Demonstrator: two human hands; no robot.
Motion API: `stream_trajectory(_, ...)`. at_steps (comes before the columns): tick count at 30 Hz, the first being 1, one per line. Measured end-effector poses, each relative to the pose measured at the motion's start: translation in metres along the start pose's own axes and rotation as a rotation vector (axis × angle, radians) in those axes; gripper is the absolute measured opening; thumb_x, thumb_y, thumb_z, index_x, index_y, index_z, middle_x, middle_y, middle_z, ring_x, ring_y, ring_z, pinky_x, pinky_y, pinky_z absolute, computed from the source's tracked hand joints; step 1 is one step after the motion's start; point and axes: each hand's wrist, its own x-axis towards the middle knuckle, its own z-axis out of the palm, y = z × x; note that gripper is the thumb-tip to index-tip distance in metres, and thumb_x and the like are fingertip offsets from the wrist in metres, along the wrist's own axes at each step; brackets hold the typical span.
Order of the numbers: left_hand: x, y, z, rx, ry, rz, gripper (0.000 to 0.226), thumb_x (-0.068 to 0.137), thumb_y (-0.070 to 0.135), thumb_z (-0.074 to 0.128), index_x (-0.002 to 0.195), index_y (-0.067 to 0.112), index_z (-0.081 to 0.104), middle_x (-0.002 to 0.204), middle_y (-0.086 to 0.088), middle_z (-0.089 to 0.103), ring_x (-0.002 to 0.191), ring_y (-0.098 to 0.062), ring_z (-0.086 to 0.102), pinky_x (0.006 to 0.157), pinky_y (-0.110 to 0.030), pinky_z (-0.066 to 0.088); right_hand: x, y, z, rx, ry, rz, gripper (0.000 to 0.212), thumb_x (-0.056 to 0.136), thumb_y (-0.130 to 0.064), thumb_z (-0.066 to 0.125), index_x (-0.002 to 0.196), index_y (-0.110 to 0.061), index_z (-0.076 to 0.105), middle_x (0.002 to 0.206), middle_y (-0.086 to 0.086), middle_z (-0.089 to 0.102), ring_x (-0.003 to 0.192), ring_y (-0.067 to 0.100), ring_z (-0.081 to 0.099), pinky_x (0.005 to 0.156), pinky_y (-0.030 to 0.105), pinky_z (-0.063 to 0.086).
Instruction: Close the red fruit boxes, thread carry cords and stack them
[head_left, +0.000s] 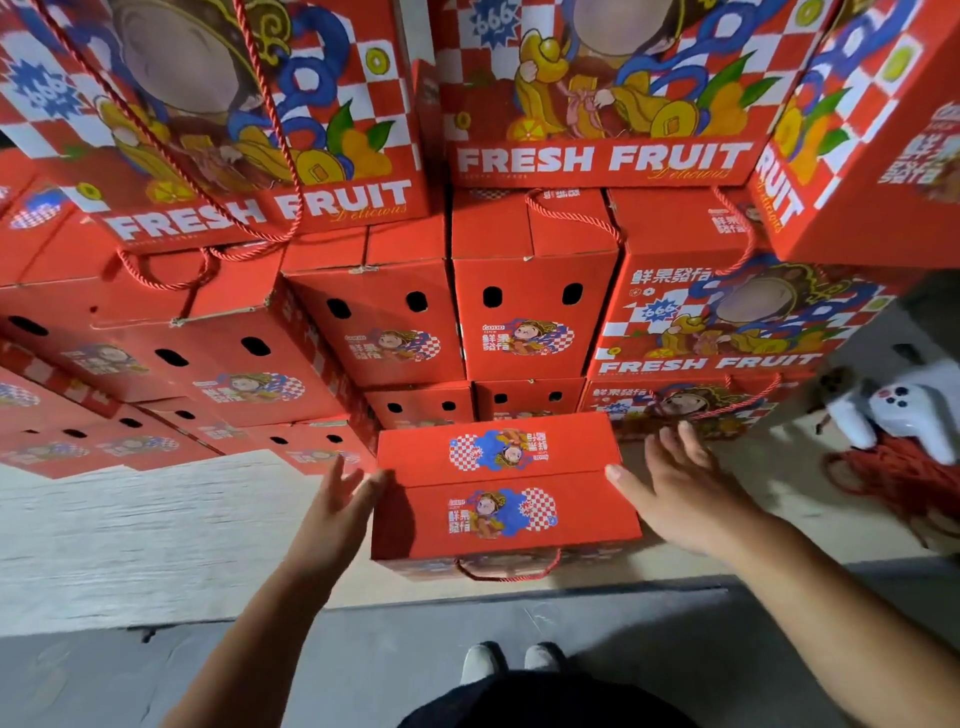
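Stacked cardboard boxes (530, 322), closed red box (504, 488)

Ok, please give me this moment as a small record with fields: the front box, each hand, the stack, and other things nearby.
front box: closed red fruit box, flaps shut, carry cord hanging at its near side
left hand: left hand open, fingers at the box's left edge
right hand: right hand open, beside the box's right edge
stack: stacked boxes behind
nearby: loose red cords, white controller

Both hands, left hand (343, 499) and right hand (680, 488), flank a closed red box (504, 499) before stacked boxes (363, 312).
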Motion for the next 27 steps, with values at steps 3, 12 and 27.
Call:
stream_trajectory(3, -0.002, 0.0, 0.011, -0.357, 0.019, -0.083, 0.065, 0.103, 0.049, 0.057, 0.161, 0.03, 0.035, 0.152, 0.006, 0.053, 0.137, -0.018, 0.055, 0.107, -0.035, 0.038, -0.012, -0.041, 0.021, 0.005, 0.224, 0.026, 0.093, 0.093, -0.073, 0.001, 0.162, -0.012, -0.014, 0.17, 0.01, -0.021, 0.155, 0.023, -0.023, 0.127, 0.041, -0.009)
stream_trajectory(12, -0.003, 0.001, 0.033, -0.202, -0.143, 0.218, 0.047, 0.107, 0.024, 0.058, 0.152, 0.029, 0.045, 0.127, 0.013, 0.073, 0.118, -0.008, 0.069, 0.097, -0.023, 0.055, -0.033, -0.161, 0.07, -0.215, 0.312, -0.468, 0.087, 0.098, -0.069, 0.024, 0.165, -0.017, 0.005, 0.171, 0.002, -0.009, 0.158, 0.02, -0.009, 0.129, 0.042, 0.006)
stream_trajectory(27, 0.02, 0.007, 0.015, -0.611, -0.44, -0.088, 0.067, 0.103, 0.074, 0.032, 0.149, 0.033, 0.056, 0.151, -0.001, 0.059, 0.136, -0.021, 0.06, 0.119, -0.05, 0.039, -0.004, -0.051, 0.014, 1.323, -0.225, 0.324, 0.098, 0.062, -0.098, 0.057, 0.141, -0.04, 0.057, 0.137, -0.001, 0.066, 0.123, 0.02, 0.066, 0.116, 0.055, 0.037)
